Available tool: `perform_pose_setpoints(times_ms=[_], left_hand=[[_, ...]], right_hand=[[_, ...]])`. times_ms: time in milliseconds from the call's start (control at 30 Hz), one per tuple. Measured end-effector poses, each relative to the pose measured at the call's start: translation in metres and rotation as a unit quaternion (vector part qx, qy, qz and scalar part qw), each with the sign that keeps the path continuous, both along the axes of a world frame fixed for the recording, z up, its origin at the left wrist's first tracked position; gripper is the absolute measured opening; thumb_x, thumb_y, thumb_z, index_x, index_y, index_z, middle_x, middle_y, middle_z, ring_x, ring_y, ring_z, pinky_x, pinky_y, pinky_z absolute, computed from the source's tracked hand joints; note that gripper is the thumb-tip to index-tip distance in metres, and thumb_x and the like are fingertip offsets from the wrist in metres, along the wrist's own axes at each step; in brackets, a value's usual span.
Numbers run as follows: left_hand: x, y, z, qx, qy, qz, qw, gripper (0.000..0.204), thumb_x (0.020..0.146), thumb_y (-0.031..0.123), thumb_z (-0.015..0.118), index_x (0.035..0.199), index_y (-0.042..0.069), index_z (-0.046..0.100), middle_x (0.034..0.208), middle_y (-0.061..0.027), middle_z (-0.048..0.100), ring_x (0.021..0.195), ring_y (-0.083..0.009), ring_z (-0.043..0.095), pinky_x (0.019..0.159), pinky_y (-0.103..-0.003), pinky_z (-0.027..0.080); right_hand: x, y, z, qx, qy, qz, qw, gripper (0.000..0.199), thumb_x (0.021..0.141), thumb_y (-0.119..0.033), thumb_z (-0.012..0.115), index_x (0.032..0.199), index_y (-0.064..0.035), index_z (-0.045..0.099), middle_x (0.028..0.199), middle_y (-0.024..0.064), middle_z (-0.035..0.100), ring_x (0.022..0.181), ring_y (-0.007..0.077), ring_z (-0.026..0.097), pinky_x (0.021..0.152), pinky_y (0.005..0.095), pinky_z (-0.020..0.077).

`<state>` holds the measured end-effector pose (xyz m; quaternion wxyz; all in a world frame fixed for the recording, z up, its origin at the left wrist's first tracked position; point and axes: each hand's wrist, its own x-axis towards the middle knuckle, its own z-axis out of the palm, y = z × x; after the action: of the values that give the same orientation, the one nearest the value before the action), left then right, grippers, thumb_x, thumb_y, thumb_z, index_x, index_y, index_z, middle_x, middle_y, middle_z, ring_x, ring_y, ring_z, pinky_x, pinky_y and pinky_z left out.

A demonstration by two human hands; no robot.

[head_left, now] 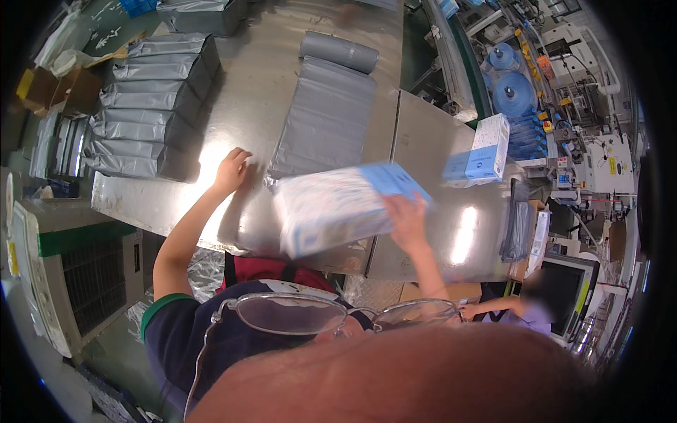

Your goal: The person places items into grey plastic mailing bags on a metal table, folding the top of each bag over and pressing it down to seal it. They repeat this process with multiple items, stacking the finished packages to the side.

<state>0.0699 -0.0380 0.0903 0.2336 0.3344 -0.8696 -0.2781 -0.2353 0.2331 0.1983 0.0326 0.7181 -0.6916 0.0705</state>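
Note:
My right hand point(407, 222) grips the right end of a white and blue carton point(331, 208), its fingers over the blue part. The carton is tilted and smeared by motion above the near part of the metal table. Left of it, my left hand point(231, 171) hovers near the tabletop, fingers loosely bent and holding nothing. Beyond the carton lies a flat length of grey plastic bag point(328, 106), running from a grey roll point(340, 52) at its far end. The carton is over the near end of the grey plastic.
A row of several grey-wrapped packages point(151, 106) stands on the table's left. Two more white and blue cartons point(483, 158) sit to the right. A conveyor point(451, 56) runs at the far right. Another person's arm point(493, 305) shows at lower right, beside a monitor point(568, 289).

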Motion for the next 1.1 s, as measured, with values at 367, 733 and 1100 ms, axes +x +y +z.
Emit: perform_pose_setpoints(times_ms=[367, 733, 1100], left_hand=[[-0.074, 0.016, -0.042, -0.207, -0.200, -0.299, 0.910, 0.026, 0.064, 0.014, 0.053, 0.089, 0.006, 0.049, 0.092, -0.0080, 0.046, 0.086, -0.0197, 0.046, 0.072, -0.031, 0.038], [-0.127, 0.000, -0.061, -0.051, -0.249, -0.193, 0.948, 0.017, 0.072, 0.022, 0.049, 0.081, 0.008, 0.049, 0.071, -0.0083, 0.054, 0.067, -0.0218, 0.055, 0.057, -0.030, 0.044], [-0.088, 0.041, -0.036, -0.105, 0.071, -0.016, 0.992, 0.016, 0.066, 0.005, 0.047, 0.082, 0.006, 0.048, 0.084, -0.0098, 0.048, 0.078, -0.0243, 0.049, 0.067, -0.033, 0.041]], right_hand=[[0.007, -0.054, -0.115, 0.068, -0.201, 0.019, 0.977, 0.036, 0.070, -0.019, 0.047, 0.106, -0.0093, 0.045, 0.106, 0.0114, 0.043, 0.099, 0.0226, 0.042, 0.087, 0.0394, 0.0259], [0.081, -0.117, -0.131, 0.105, -0.227, -0.097, 0.963, 0.029, 0.074, -0.027, 0.051, 0.096, -0.0085, 0.049, 0.066, 0.0128, 0.056, 0.064, 0.0290, 0.055, 0.054, 0.0372, 0.0419], [0.053, -0.097, -0.142, -0.162, -0.263, -0.389, 0.868, 0.043, 0.066, -0.012, 0.052, 0.107, -0.0066, 0.041, 0.092, 0.0170, 0.052, 0.086, 0.0293, 0.050, 0.070, 0.0336, 0.0397]])
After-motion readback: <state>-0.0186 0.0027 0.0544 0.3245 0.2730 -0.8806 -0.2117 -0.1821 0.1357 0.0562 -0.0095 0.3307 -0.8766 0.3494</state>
